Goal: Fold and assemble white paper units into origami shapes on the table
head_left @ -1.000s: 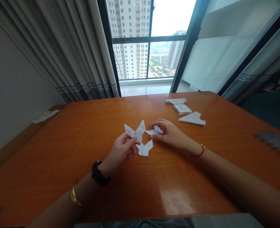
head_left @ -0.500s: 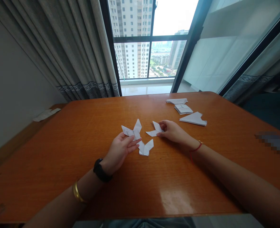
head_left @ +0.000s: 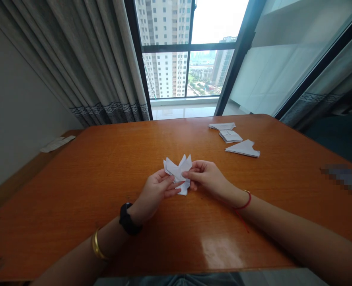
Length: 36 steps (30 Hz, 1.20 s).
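Observation:
Two folded white paper pieces [head_left: 176,169] overlap between my hands, their pointed tips facing away from me. My left hand [head_left: 157,190] pinches them at their left side. On the right, my right hand [head_left: 207,174] grips the front piece between thumb and fingers. Just below them a third folded paper piece [head_left: 183,188] shows in part on the brown table; the held papers and my fingers hide the rest of it.
At the back right of the wooden table [head_left: 119,155] lie a thin folded paper [head_left: 222,126], a square folded paper [head_left: 230,136] and a pointed folded paper [head_left: 244,148]. A blurred dark patch [head_left: 345,180] is at the right edge. More paper [head_left: 58,143] lies far left.
My right hand has moved left with its paper piece, which now overlaps the one in my left hand. The left hand's piece has tilted and sits slightly further right.

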Tool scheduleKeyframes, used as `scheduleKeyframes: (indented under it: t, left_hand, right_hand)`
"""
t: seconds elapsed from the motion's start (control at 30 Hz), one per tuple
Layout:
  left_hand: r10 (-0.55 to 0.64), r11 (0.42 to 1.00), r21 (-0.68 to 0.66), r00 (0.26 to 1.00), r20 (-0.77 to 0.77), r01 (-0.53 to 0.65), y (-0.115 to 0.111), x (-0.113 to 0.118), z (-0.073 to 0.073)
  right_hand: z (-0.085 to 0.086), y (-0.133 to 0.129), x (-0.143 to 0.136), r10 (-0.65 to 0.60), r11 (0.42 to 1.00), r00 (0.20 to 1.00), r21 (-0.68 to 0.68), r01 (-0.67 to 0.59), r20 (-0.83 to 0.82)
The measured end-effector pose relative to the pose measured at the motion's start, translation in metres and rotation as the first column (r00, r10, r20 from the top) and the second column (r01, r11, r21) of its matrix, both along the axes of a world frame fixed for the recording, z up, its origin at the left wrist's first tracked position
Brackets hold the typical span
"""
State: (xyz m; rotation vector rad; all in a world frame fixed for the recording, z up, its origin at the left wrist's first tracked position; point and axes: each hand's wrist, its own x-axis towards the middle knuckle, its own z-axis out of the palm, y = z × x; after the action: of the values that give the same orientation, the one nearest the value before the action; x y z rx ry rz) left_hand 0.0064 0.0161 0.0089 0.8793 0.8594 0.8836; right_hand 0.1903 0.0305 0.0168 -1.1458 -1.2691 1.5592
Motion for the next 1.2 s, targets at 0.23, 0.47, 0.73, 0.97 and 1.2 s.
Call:
scheduleKeyframes:
  t: [0.23, 0.47, 0.73, 0.97, 1.2]
  left_hand:
    - [-0.016, 0.999, 0.039, 0.999, -0.05, 0.018, -0.001, 0.001, 0.0]
    - [0.269, 0.961, 0.076, 0.962, -0.043, -0.265, 0.008, -0.003, -0.001]
    - [0.305, 0.95, 0.109, 0.943, -0.134, -0.292, 0.012, -0.006, 0.0]
    - [0.157, 0.982, 0.136, 0.958, -0.241, -0.127, 0.012, -0.005, -0.007]
    - [-0.085, 0.987, 0.117, 0.982, -0.171, 0.106, 0.003, -0.001, -0.009]
  right_hand:
    - [-0.006, 0.001, -0.001, 0.019, 0.999, 0.998, 0.038, -0.022, 0.062]
    - [-0.006, 0.007, 0.012, -0.188, 0.912, 0.776, 0.4, -0.09, 0.602]
    - [-0.015, 0.003, 0.008, -0.075, 0.828, 0.611, 0.39, -0.402, 0.788]
    - [0.0, 0.012, 0.021, 0.117, 0.936, 0.94, 0.282, -0.212, 0.32]
    - [-0.009, 0.007, 0.015, -0.002, 0.938, 0.929, 0.323, -0.127, 0.371]
